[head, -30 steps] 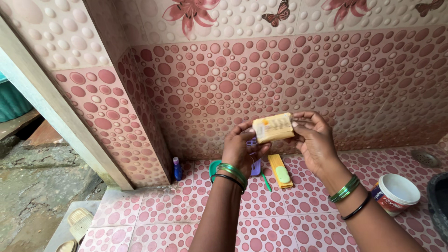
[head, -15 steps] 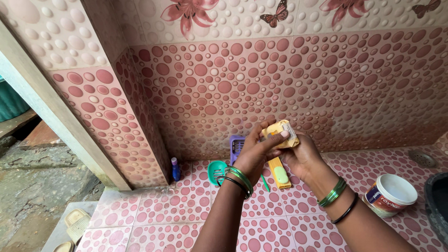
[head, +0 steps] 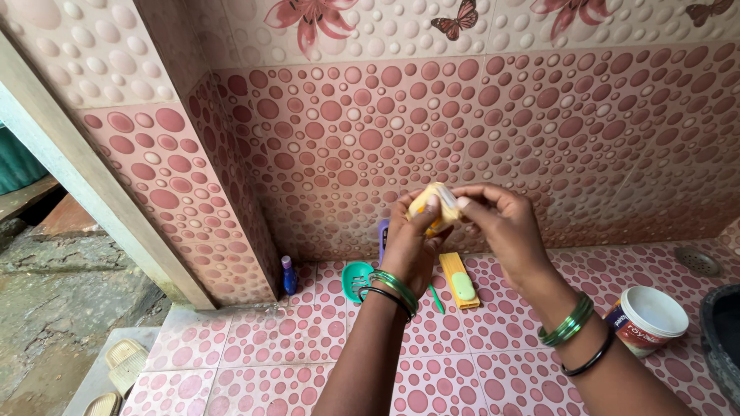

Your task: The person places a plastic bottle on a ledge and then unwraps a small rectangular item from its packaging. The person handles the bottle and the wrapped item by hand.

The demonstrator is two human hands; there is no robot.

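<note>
Head view. A white round tub (head: 646,320) with a red and blue label band stands on the pink-dotted tiled floor (head: 478,377) at the right, just beside the person's right forearm. A yellow rectangular pack (head: 459,280) lies flat on the floor near the wall, with a light green oval piece on its lower end. A thin green stick (head: 436,299) lies just left of the pack. A teal round holder (head: 356,280) sits on the floor left of the left wrist. A small blue bottle (head: 288,275) with a purple cap stands upright in the corner, against the side wall. A purple object (head: 383,238) leans at the base of the back wall; the left hand hides most of it. Two pale slatted items (head: 123,362) lie at the lower left, outside the tiled area.

The yellow wrapped bar (head: 433,208) is held in the air in front of the back wall, between both hands, above the yellow pack.

The left hand (head: 412,246) is curled around the bar from below, with the thumb pressed on its face. Green and dark bangles sit on the wrist. The right hand (head: 502,227) is partly closed; its thumb and forefinger pinch the right end of the bar's wrapper. The other fingers are folded loosely. Green and dark bangles sit on this wrist too.
</note>
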